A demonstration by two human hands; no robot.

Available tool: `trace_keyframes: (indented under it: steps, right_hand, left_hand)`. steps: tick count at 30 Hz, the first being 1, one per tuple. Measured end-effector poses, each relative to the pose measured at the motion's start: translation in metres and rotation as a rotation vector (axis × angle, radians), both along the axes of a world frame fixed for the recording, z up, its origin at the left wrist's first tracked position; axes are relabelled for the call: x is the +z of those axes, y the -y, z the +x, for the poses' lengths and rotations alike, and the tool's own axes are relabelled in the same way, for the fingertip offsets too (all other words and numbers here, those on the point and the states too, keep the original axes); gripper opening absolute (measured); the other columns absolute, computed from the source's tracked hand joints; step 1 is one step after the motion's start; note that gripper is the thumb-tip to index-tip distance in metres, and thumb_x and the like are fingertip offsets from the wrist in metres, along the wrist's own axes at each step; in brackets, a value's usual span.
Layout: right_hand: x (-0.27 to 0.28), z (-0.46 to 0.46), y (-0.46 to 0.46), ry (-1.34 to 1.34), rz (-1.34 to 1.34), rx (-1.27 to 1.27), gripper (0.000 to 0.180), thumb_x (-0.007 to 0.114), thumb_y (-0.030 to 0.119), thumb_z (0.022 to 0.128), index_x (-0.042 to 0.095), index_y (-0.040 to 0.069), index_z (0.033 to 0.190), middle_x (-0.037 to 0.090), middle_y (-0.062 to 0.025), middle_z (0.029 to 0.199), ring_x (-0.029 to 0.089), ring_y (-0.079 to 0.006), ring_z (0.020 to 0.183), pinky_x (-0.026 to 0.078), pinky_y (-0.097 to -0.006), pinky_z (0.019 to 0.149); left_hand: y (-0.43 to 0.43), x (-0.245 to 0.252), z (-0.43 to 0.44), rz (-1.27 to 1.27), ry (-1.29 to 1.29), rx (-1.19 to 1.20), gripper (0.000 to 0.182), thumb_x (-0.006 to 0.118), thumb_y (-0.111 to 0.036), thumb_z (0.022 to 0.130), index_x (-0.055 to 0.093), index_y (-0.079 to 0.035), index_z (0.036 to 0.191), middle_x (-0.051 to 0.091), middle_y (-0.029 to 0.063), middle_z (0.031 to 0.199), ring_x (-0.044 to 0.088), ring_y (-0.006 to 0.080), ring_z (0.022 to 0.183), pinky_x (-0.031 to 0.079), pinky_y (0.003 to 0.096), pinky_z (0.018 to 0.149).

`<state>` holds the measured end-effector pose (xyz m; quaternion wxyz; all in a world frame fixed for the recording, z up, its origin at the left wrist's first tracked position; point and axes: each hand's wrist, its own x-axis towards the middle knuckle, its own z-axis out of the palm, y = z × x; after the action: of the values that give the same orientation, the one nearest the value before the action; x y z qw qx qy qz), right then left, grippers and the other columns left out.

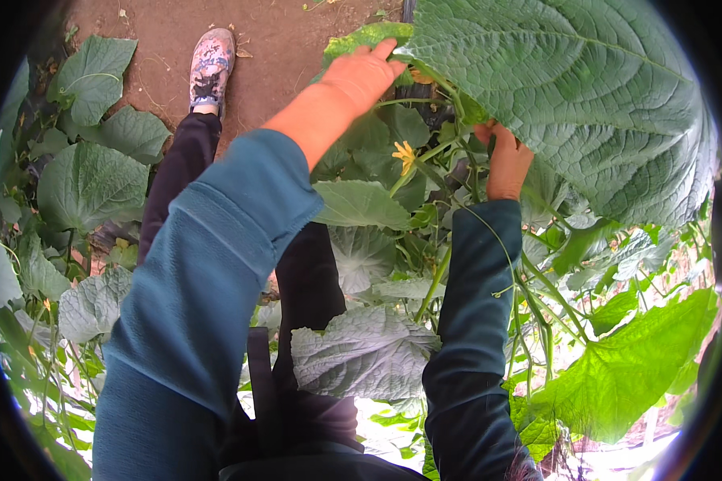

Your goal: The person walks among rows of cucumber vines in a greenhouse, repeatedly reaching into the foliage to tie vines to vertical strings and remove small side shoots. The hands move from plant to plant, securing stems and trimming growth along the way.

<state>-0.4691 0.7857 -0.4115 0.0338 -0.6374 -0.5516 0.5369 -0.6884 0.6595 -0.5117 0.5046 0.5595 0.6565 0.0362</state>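
My left hand [364,72] reaches across a yellow-mottled leaf [352,41] beside the stem of a cucumber-like vine. Its fingers point right, to the edge of a very large green leaf [565,102]; whether they pinch anything is not visible. Under that big leaf, my right hand [508,161] is at the vine stem [457,102] with bent fingers. Foliage partly hides its fingertips, and what they touch cannot be made out. Between the hands and lower, a yellow flower [404,156] sits on the tip of a small green fruit [402,181].
Bare brown soil [150,24] forms a path at upper left, where my patterned shoe [210,66] stands. Broad leaves [93,186] crowd the left side. A wrinkled leaf [364,355] lies between my forearms. Near my right sleeve [481,288] are a curling tendril [505,252] and several stems.
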Motion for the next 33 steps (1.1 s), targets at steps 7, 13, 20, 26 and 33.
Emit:
trace_keyframes:
  steps: [7,13,20,26,33]
  right_hand:
    - [-0.029,-0.001,0.000,0.115,-0.127,0.301,0.027,0.055,0.006,0.082,0.064,-0.004,0.105,0.067,-0.0069,0.098,0.062,-0.0135,0.092,0.047,-0.0260,0.085]
    - [-0.052,0.002,0.000,0.410,0.133,0.878,0.039,0.062,0.014,0.080,0.066,0.005,0.117,0.067,-0.0148,0.107,0.065,-0.0281,0.099,0.049,-0.0352,0.089]
    - [-0.060,-0.009,0.002,0.610,0.545,1.292,0.042,0.058,0.013,0.083,0.060,0.010,0.125,0.058,-0.0186,0.126,0.056,-0.0396,0.112,0.048,-0.0486,0.091]
    - [-0.017,-0.055,0.009,0.641,0.444,1.142,0.042,0.057,0.012,0.082,0.060,0.011,0.124,0.063,-0.0196,0.116,0.060,-0.0408,0.102,0.049,-0.0479,0.090]
    - [0.062,-0.143,0.090,0.292,0.280,1.038,0.035,0.059,0.011,0.079,0.068,0.011,0.112,0.066,-0.0233,0.102,0.064,-0.0398,0.095,0.052,-0.0482,0.084]
  left_hand:
    - [-0.007,-0.012,-0.053,0.277,-0.074,-0.094,0.041,0.050,-0.014,0.089,0.059,-0.026,0.128,0.050,0.0078,0.136,0.050,0.0305,0.125,0.047,0.0387,0.100]
    - [0.001,0.019,-0.088,0.329,-0.178,-0.172,0.040,0.053,-0.012,0.088,0.061,-0.021,0.126,0.055,0.0084,0.127,0.052,0.0292,0.122,0.049,0.0394,0.098]
    - [0.103,0.044,-0.099,0.138,-0.048,0.126,0.038,0.056,0.001,0.079,0.061,-0.006,0.116,0.060,0.0146,0.113,0.064,0.0349,0.096,0.056,0.0407,0.078]
    - [0.213,0.092,-0.092,-0.144,0.016,0.301,0.032,0.064,-0.005,0.079,0.060,-0.004,0.111,0.060,0.0183,0.106,0.062,0.0370,0.098,0.053,0.0443,0.084]
    - [0.308,0.169,-0.080,-0.102,-0.023,0.618,0.030,0.063,-0.010,0.083,0.061,-0.005,0.113,0.062,0.0201,0.106,0.060,0.0402,0.100,0.051,0.0462,0.086]
